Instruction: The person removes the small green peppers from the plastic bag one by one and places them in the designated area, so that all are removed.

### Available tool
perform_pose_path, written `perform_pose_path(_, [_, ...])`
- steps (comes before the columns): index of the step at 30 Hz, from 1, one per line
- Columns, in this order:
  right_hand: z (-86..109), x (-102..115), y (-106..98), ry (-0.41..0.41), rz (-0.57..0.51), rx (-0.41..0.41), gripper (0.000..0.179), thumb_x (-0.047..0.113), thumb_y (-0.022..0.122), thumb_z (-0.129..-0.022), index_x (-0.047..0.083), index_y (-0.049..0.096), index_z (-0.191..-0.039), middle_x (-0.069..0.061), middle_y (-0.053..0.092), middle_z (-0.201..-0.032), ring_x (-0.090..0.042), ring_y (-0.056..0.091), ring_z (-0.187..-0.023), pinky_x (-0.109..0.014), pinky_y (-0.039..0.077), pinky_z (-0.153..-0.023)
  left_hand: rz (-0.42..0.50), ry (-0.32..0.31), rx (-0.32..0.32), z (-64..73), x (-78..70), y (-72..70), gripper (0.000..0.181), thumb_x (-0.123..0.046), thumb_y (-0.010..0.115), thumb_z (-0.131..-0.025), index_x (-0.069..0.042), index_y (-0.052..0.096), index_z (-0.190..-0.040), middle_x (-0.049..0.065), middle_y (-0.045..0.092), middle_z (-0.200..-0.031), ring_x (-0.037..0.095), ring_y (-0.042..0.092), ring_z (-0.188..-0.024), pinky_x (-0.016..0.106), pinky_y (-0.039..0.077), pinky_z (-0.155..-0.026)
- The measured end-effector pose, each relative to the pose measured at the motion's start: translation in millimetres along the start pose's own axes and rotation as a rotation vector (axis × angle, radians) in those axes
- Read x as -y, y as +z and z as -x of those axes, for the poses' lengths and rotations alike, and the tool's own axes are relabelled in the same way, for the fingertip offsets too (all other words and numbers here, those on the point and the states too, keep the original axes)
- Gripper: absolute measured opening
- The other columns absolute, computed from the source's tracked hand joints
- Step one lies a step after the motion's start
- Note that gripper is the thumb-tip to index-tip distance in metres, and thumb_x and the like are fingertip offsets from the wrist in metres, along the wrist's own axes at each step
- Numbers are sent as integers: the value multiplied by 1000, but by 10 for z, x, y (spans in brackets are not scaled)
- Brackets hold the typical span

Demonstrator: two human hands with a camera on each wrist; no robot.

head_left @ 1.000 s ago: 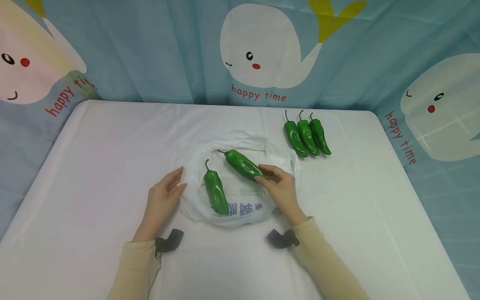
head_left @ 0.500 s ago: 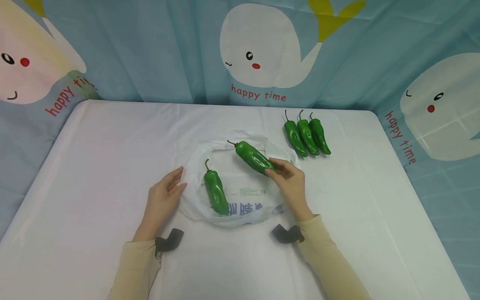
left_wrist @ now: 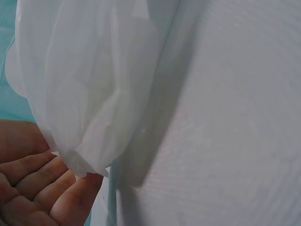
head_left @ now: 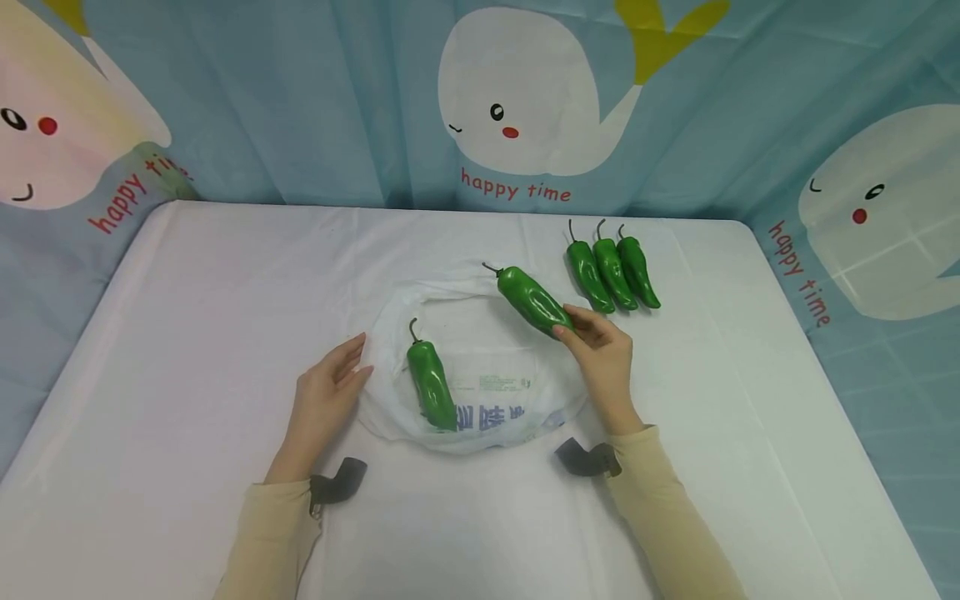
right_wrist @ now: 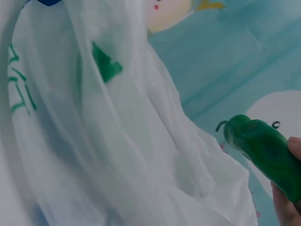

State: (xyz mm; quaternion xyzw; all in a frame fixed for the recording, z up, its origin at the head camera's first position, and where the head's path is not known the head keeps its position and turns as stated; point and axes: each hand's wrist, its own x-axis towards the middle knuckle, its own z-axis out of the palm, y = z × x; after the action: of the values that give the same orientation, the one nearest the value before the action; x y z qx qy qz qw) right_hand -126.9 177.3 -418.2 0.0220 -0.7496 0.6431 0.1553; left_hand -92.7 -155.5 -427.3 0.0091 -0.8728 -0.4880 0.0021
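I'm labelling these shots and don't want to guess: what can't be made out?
Head: tip of the held pepper, hidden by the right hand.
Head: green print on the bag, too small to read.
Left wrist: fingertips of the left hand, covered by the bag; grip unclear.
Right wrist: most of the right hand, cut off by the right edge.

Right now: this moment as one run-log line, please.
left hand: at bag edge | right hand: holds pepper by stemless end | in bag: one pepper | table: three peppers
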Motion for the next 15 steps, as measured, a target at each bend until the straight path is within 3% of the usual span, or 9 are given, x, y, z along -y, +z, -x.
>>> perform_pose_path(15, [-92, -25, -194, -6, 19, -134, 31, 0, 73, -81, -6, 66, -110, -13, 66, -99, -13, 65, -87, -20, 58, -77, 2, -19, 11, 7, -15, -3, 45, -2, 59, -92, 4, 47, -134, 24, 51, -132, 36, 53, -118, 28, 48, -96])
